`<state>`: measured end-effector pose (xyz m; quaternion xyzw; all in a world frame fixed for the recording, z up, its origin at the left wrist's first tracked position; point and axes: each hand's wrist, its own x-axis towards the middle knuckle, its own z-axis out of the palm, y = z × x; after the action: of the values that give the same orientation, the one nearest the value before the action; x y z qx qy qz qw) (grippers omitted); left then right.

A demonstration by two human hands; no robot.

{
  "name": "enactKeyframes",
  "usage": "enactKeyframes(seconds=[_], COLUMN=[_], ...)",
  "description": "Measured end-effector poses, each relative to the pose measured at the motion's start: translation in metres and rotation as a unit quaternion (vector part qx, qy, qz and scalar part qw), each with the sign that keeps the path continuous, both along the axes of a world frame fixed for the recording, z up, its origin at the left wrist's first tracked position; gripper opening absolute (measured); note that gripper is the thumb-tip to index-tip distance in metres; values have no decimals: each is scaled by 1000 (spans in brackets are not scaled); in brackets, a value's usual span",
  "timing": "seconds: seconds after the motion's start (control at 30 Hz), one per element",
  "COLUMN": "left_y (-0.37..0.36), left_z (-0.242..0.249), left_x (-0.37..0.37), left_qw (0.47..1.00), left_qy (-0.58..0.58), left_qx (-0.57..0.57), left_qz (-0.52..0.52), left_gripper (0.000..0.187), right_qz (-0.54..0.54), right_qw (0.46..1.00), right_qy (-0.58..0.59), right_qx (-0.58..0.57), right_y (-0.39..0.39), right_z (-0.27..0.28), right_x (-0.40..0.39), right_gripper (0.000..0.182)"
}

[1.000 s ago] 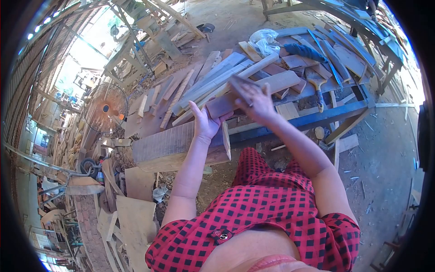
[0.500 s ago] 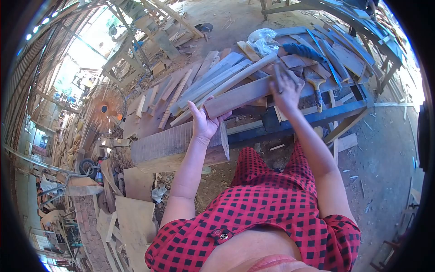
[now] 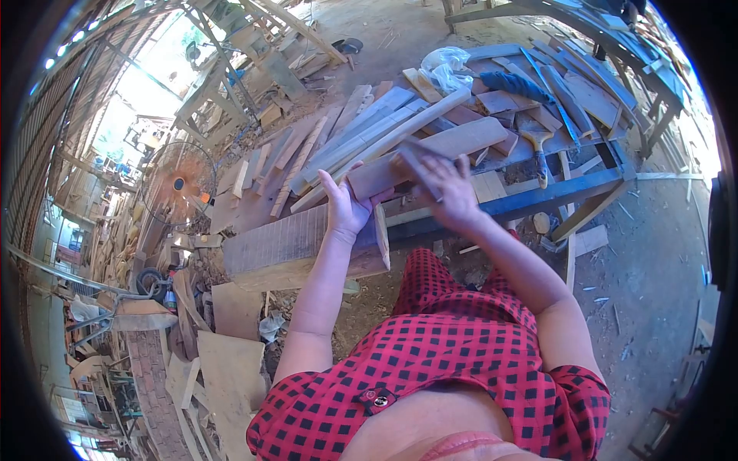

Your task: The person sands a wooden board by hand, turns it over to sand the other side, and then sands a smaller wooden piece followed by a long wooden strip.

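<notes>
A smooth brown wooden board slants up to the right over the wood pile. My left hand supports its near left end, palm up, with the fingers under it and the thumb beside it. On the board's upper face, near that same end, lies a dark flat block that looks like a sanding block. My right hand grips this block and is slightly blurred. Below my left hand is a thick wooden beam with a ridged top.
Many wood strips cover the low metal-framed table. A paintbrush, a clear plastic bag and a blue saw-like blade lie at its right. A round wire-guarded fan stands left. Scraps litter the floor.
My right hand has slid the dark block along the board from its far right end toward my left hand, uncovering the far end. My left hand has hardly moved.
</notes>
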<state>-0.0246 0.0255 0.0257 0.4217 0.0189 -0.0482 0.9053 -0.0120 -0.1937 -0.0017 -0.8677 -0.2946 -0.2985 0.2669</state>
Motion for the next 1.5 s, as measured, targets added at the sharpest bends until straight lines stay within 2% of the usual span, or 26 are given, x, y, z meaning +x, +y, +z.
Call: enactKeyframes(seconds=[0.03, 0.1, 0.17, 0.3, 0.37, 0.4, 0.47, 0.57, 0.67, 0.77, 0.87, 0.93, 1.0, 1.03, 1.13, 1.23, 1.3, 1.33, 1.4, 1.5], left_y=[-1, -1, -1, -1, -1, -2, -3, 1, 6, 14, 17, 0, -2, -3, -3, -4, -4, -3, -2, -4], left_z=[1, 0, 0, 0, -1, 1, 1, -1, -10, -20, -24, -2, 1, 2, 2, 3, 3, 1, 2, 2], left_x=[0, 0, 1, 1, 0, 0, -1, 1, 4, 10, 13, 0, -1, -1, -2, -2, -2, -1, -1, -2], left_qw=[1000, 1000, 1000, 1000, 1000, 1000, 1000, 1000, 999, 999, 999, 1000, 1000, 1000, 1000, 1000, 1000, 1000, 1000, 1000], left_qy=[0, 6, 11, 9, 8, 7, 6, 6, -35, 26, -1, -11, -8, 0, 8, 7, 5, 5, 4, 11], left_qx=[-3, -9, -13, -13, -13, -6, 2, -5, 9, -11, -52, 2, -3, -1, 3, 4, 3, 1, -2, 0], left_qz=[4, 10, 15, 15, 13, 17, 20, 7, -27, 17, -10, 4, 6, 13, 22, 22, 22, 20, 18, 23], left_gripper=[96, 93, 89, 90, 90, 93, 95, 91, 92, 97, 97, 98, 98, 98, 97, 97, 96, 96, 95, 93], right_qz=[-19, -150, -231, -248, -301, -302, -249, -95, 57, 111, 94, 15, -81, -140, -288, -284, -343, -342, -248, -119], right_qw=[999, 988, 960, 948, 931, 930, 960, 992, 995, 992, 993, 993, 989, 974, 932, 920, 898, 898, 958, 986], right_qy=[23, 39, 155, 192, 201, 201, 126, 82, 74, 56, 62, 118, 120, 175, 219, 261, 264, 263, 144, 113], right_qx=[24, -14, 8, 53, 53, 53, 23, 28, 28, 1, -21, -21, 1, -24, 5, 69, 81, 82, -12, -12], right_y=[-17, -51, -78, -94, -79, -70, -44, 5, 46, 61, 40, 15, -17, -35, -87, -107, -96, -87, -60, -1], right_z=[1, -22, -28, -29, -31, -29, -25, -1, 12, 12, 15, 18, 6, 6, -22, -17, -15, -14, -16, 3], right_x=[10, 44, 65, 81, 76, 71, 53, 7, -24, -31, -14, 7, 38, 54, 102, 107, 100, 93, 72, 32], right_gripper=[60, 55, 53, 55, 56, 56, 58, 61, 60, 60, 61, 63, 62, 61, 61, 61, 60, 60, 62, 62])
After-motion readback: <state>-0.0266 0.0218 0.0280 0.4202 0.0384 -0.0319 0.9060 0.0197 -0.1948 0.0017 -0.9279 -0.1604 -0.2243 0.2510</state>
